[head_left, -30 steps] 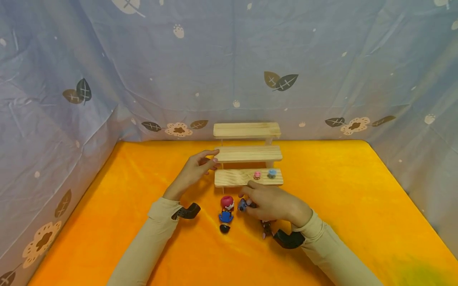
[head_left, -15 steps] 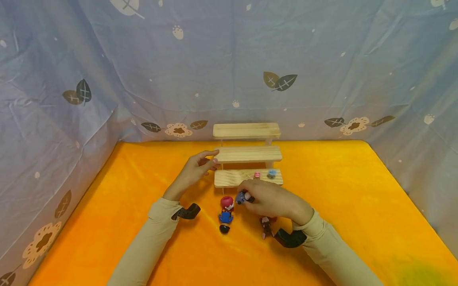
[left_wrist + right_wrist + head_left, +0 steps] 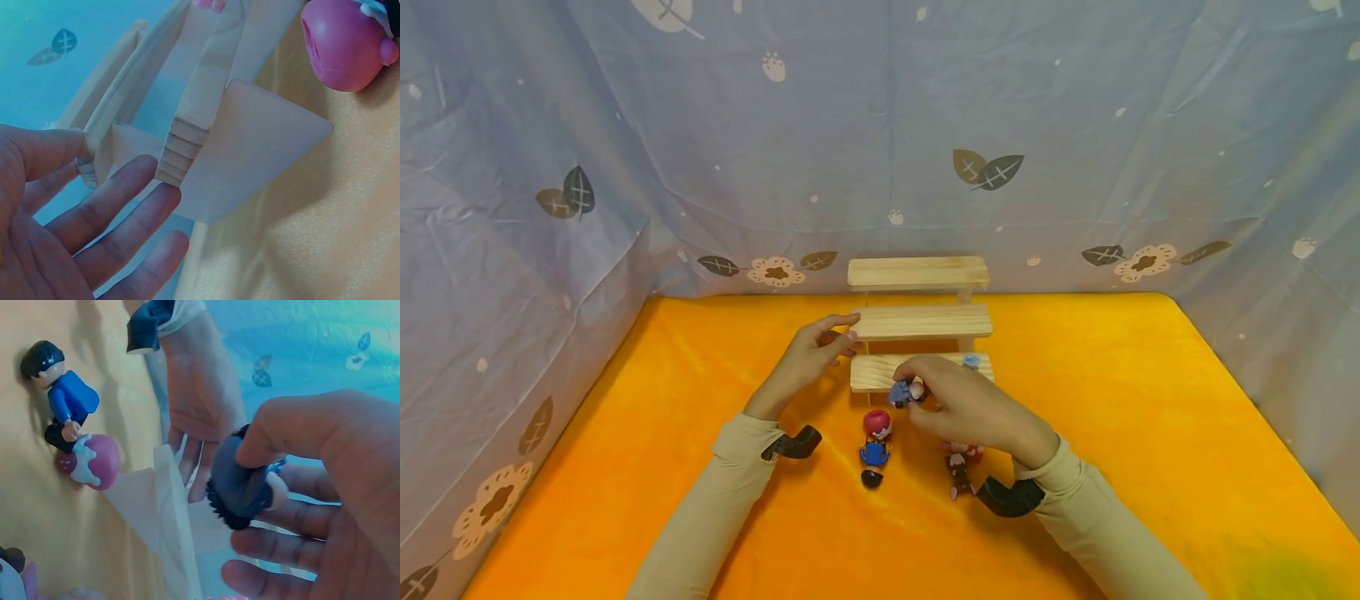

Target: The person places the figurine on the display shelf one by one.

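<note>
My right hand (image 3: 973, 408) pinches a small blue-grey toy figure (image 3: 902, 394) with dark trim between thumb and fingers. In the head view the figure overlaps the front edge of the bottom board of a three-tier wooden display shelf (image 3: 921, 321). At the shelf's left side, my left hand (image 3: 808, 354) pinches the middle board's end with thumb and forefinger; its other fingertips lie right by the bottom board's end (image 3: 178, 153). A light-blue toy (image 3: 972, 361) stands on the bottom board, partly behind the right hand. A bit of a pink toy (image 3: 209, 4) shows on that board.
On the orange cloth (image 3: 775, 533) before the shelf lie a pinkish-red round toy (image 3: 877, 423) and a blue-shirted doll (image 3: 874, 454). Beneath the right wrist are brown and pink figures (image 3: 958, 475). A patterned blue curtain (image 3: 895, 150) hangs behind the shelf.
My right hand has lifted the blue-grey figure off the cloth and moved it up toward the bottom board, now covering the pink toy. The left hand has stayed at the shelf's side.
</note>
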`<act>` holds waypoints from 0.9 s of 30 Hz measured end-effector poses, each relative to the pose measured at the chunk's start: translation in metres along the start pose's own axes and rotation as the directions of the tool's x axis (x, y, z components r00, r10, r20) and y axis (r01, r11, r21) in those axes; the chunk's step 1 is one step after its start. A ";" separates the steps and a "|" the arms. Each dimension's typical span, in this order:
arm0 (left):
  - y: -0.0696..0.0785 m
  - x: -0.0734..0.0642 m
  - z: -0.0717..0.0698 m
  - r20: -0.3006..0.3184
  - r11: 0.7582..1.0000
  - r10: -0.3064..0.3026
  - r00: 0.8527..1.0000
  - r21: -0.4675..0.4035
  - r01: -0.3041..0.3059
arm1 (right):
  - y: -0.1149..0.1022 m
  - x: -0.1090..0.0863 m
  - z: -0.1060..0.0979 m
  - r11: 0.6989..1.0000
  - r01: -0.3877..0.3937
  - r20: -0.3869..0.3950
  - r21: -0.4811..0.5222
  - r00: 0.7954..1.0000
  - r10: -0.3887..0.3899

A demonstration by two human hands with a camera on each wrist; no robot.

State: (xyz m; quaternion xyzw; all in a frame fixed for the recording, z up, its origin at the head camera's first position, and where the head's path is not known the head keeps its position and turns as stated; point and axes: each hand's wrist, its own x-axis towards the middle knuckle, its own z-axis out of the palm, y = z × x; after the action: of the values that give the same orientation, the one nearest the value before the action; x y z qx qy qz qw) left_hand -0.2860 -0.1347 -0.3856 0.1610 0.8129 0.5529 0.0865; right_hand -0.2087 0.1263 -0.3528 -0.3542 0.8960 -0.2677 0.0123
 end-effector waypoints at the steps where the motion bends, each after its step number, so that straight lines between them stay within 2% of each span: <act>1: 0.000 0.000 0.000 0.000 1.000 -0.001 1.000 0.000 0.001 | -0.001 0.000 0.000 1.000 0.004 -0.008 -0.013 1.000 -0.004; 6: 0.000 -0.001 0.000 -0.004 1.000 -0.009 1.000 0.003 0.009 | -0.002 0.001 -0.001 0.999 0.020 -0.051 -0.039 0.998 -0.022; 14: 0.003 0.001 0.000 0.005 1.000 -0.008 1.000 0.003 0.008 | -0.003 0.001 -0.003 0.999 0.031 -0.087 0.015 0.996 -0.030; 20: 0.004 0.001 -0.001 0.008 1.000 -0.005 1.000 0.004 0.005 | -0.003 0.000 -0.006 0.994 0.044 -0.146 0.103 0.989 -0.029; 27: 0.000 0.000 0.000 -0.005 1.000 -0.001 1.000 0.003 0.001 | 0.001 0.002 -0.013 0.977 0.022 -0.141 0.213 0.990 0.009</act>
State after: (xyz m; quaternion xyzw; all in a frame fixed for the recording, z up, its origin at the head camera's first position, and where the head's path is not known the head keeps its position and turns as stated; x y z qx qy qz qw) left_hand -0.2860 -0.1347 -0.3861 0.1596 0.8141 0.5519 0.0845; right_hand -0.2133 0.1318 -0.3418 -0.3339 0.8595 -0.3868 -0.0137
